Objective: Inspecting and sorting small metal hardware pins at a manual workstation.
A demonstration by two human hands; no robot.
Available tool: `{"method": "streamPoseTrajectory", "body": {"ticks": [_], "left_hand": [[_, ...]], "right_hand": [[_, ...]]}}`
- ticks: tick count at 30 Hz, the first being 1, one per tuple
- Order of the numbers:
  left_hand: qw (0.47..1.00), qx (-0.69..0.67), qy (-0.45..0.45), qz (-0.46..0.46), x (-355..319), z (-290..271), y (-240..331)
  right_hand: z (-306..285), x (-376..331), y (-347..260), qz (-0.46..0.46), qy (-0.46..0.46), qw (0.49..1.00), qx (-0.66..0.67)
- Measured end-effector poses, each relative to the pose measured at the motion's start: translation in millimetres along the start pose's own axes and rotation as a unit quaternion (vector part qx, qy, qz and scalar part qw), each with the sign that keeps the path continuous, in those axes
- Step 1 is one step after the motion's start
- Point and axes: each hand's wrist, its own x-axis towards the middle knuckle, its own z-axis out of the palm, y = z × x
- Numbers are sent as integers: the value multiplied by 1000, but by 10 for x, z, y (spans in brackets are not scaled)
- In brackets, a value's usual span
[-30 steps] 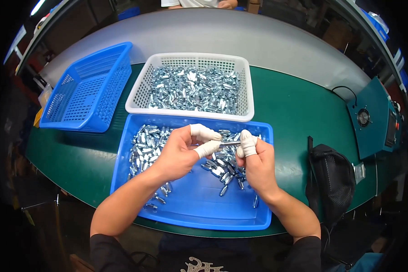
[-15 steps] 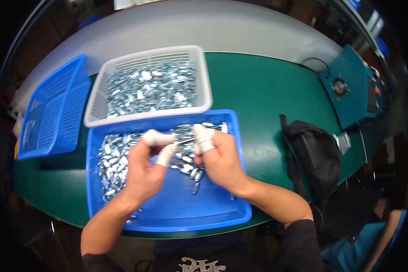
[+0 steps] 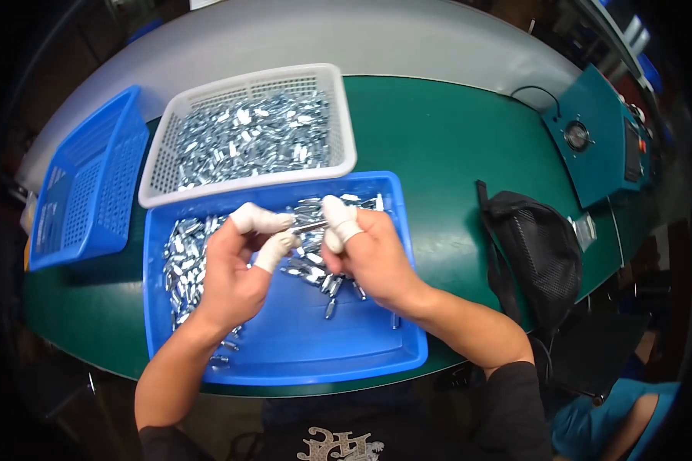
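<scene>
Both hands hover over a shallow blue tray [image 3: 300, 361] that holds several small shiny metal parts. My left hand [image 3: 234, 269] and my right hand [image 3: 365, 253] wear white finger cots on thumb and forefinger. Between them they pinch one small silver metal part [image 3: 309, 227], held level above the tray. A loose pile of the same parts [image 3: 184, 261] lies in the tray's left side, and a few more sit under my right hand.
A white perforated basket [image 3: 338, 115] heaped with metal parts stands behind the tray. An empty blue perforated basket [image 3: 84, 192] sits at the left. A black mesh bag [image 3: 534, 246] lies to the right, and a teal machine box [image 3: 600, 146] stands at the far right on the green mat.
The view has swung, so everything sits further left in the picture. Both hands stay together over the blue tray, still pinching a small metal part.
</scene>
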Motion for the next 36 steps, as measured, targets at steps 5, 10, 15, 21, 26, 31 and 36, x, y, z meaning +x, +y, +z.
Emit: {"method": "streamPoseTrajectory", "body": {"ticks": [5,10,15,21,26,31,36], "left_hand": [[965,202,-35,162,26,23,31],[985,144,24,87,23,37,97],[974,212,27,69,9,-36,131],[958,255,25,130,35,-41,37],[945,255,25,203,133,-208,77],[946,245,203,67,269,-473,-77],[943,279,140,115,207,-352,-49]], "right_hand": [[77,5,94,-36,-22,997,-57],[102,22,-39,76,-16,996,33],[45,26,-71,130,-24,985,112],[62,23,-43,101,-14,991,82],[116,33,-89,84,64,993,48],[50,60,-42,34,87,993,76],[3,8,-39,14,76,995,60]]}}
